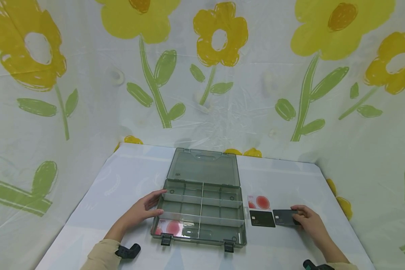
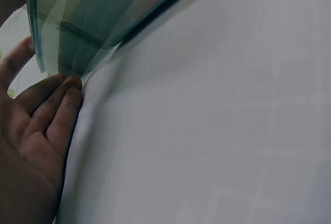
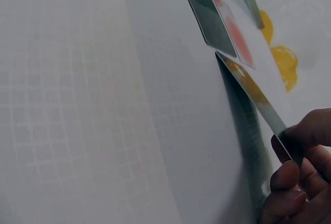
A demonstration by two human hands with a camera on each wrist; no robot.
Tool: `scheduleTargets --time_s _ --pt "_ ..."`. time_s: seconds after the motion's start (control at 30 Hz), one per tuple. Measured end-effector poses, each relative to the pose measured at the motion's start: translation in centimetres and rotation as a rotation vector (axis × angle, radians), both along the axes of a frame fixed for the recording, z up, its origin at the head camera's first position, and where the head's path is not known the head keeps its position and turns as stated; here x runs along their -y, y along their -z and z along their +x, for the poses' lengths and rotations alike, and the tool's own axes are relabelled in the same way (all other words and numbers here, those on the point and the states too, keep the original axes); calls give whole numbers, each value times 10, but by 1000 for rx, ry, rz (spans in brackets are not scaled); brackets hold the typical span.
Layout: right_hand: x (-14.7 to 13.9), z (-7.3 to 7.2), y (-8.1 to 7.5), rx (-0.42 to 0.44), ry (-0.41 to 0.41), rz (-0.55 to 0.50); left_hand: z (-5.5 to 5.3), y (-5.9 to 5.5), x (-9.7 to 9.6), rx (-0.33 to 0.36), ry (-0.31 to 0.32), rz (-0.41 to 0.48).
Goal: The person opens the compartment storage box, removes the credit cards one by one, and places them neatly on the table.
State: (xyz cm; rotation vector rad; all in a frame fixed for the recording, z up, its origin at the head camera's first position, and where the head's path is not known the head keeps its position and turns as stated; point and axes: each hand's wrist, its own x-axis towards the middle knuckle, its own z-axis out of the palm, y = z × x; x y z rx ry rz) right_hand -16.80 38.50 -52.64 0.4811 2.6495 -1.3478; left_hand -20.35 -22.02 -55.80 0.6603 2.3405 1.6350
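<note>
An open grey translucent compartment box (image 1: 200, 222) lies in the middle of the table, its lid (image 1: 204, 167) tipped back behind it. My left hand (image 1: 144, 208) touches the box's left side with fingers spread along the wall, as the left wrist view shows too. With thumb and fingers, my right hand (image 1: 307, 219) pinches the right end of a dark card (image 1: 284, 217), which is tilted up in the right wrist view. Left of that card lies a black card (image 1: 262, 219). A pink-and-white card (image 1: 259, 202) is just behind the black one.
Another pink-and-white card (image 1: 170, 227) lies in the box's front left compartment. Two dark latches (image 1: 166, 239) stick out from the box's front edge. Flower-printed sheeting (image 1: 243, 97) surrounds the white table (image 1: 131, 165) at the back and sides.
</note>
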Motion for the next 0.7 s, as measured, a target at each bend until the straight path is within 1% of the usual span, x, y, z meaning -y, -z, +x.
scheduleTargets --time_s 0.27,0.43,0.57,0.7 --pt "-6 -1 2 -19 -121 124 -1 1 0 -1 -2 -3" --pt "-7 -3 4 -29 -149 202 -1 2 0 4 -1 -1" --pt "-4 -2 1 -34 -185 253 -1 2 0 5 2 -3" --pt "-1 -1 -3 -29 -207 273 0 2 0 -1 -3 -1"
